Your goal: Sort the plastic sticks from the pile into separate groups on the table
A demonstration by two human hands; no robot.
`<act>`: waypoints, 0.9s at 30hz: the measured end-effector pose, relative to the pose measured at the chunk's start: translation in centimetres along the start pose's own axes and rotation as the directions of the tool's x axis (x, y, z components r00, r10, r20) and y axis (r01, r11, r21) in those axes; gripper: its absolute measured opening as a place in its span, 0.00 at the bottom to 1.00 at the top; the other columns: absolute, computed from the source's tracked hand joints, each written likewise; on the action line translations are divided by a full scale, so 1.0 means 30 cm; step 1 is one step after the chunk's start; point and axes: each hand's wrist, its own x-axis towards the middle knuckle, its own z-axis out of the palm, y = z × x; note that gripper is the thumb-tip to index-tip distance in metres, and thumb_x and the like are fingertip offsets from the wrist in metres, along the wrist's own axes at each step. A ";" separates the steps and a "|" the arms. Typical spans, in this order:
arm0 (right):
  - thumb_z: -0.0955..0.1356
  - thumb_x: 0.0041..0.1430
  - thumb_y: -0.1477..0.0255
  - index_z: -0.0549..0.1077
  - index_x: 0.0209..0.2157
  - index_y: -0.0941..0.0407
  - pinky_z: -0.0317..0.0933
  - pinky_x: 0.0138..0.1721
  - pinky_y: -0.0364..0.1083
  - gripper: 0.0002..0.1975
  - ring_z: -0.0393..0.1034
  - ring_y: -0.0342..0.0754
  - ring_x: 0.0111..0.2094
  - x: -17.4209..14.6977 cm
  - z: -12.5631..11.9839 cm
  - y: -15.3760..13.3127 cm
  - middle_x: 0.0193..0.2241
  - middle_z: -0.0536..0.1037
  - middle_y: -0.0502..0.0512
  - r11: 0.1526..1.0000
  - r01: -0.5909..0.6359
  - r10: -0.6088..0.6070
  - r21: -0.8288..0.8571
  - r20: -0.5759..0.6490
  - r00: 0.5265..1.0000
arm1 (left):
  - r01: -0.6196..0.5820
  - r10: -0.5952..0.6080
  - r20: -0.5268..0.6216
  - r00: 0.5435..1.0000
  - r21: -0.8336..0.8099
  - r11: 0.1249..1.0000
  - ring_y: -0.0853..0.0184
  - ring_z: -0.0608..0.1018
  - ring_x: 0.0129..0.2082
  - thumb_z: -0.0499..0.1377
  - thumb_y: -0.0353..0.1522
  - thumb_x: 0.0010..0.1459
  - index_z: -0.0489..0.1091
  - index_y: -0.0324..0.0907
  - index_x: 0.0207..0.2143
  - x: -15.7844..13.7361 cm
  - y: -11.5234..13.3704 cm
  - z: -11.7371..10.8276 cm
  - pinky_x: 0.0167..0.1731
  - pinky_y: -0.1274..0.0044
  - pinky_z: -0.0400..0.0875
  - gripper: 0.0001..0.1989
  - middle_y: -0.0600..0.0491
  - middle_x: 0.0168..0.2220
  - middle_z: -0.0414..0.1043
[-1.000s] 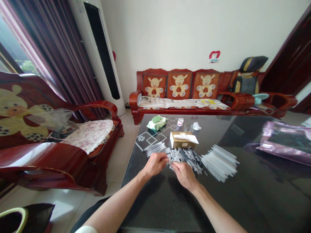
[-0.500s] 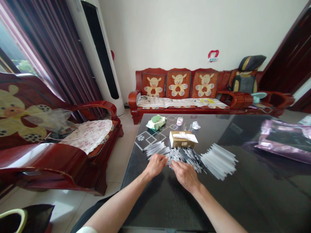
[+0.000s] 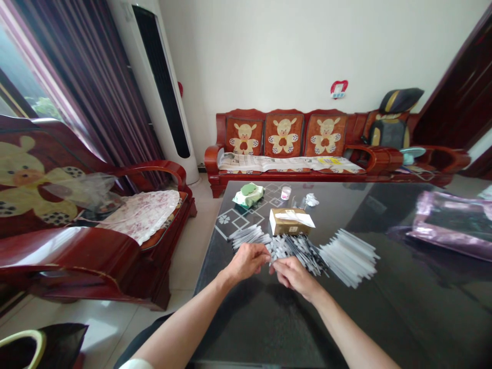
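My left hand [image 3: 250, 260] and my right hand [image 3: 291, 272] meet fingertip to fingertip just above the dark table, both closed in a pinch. Whatever sits between the fingertips is too small to make out. Right behind them lies a heap of small whitish plastic pieces [image 3: 279, 248]. Dark thin rods [image 3: 305, 252] spread to the right of that heap. Beyond my left hand is a bundle of pale thin sticks [image 3: 249, 234] with dark ends. Long translucent white tubes [image 3: 349, 258] lie side by side to the right of my right hand.
A gold tissue box [image 3: 291, 222] stands behind the heaps on the black table [image 3: 400, 307]. Farther back are a green wipes pack [image 3: 249, 195], a small white jar [image 3: 285, 192] and crumpled tissue [image 3: 311, 200]. A shiny pink package [image 3: 449, 225] lies at right.
My right hand has turned and its fingers have curled in more. Both hands stay close together in front of the heap. The view has shifted slightly.
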 end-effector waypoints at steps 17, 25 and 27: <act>0.58 0.66 0.66 0.75 0.43 0.52 0.58 0.33 0.43 0.16 0.75 0.48 0.33 -0.043 -0.124 0.036 0.32 0.81 0.53 0.653 -0.141 -0.318 -0.744 -0.438 0.841 | 0.177 -0.347 -0.225 0.911 -0.544 0.820 0.76 0.64 0.14 0.63 0.44 0.48 0.69 0.36 0.26 0.033 -0.098 -0.078 0.13 0.82 0.60 0.18 0.56 0.19 0.66; 0.60 0.62 0.71 0.76 0.43 0.56 0.60 0.40 0.44 0.15 0.72 0.50 0.39 -0.097 -0.399 0.132 0.38 0.79 0.57 0.601 -0.334 -0.390 -0.726 -0.631 0.670 | 0.243 -0.358 -0.099 0.928 -0.568 0.787 0.76 0.66 0.15 0.66 0.43 0.45 0.69 0.37 0.26 0.021 -0.108 0.030 0.15 0.83 0.62 0.18 0.56 0.20 0.67; 0.60 0.60 0.72 0.77 0.41 0.57 0.61 0.42 0.46 0.15 0.71 0.51 0.39 -0.129 -0.484 0.188 0.37 0.79 0.58 0.519 -0.428 -0.421 -0.740 -0.657 0.626 | 0.248 -0.353 -0.088 0.932 -0.555 0.794 0.77 0.65 0.15 0.66 0.44 0.46 0.68 0.37 0.26 0.020 -0.107 0.035 0.14 0.83 0.62 0.18 0.56 0.19 0.67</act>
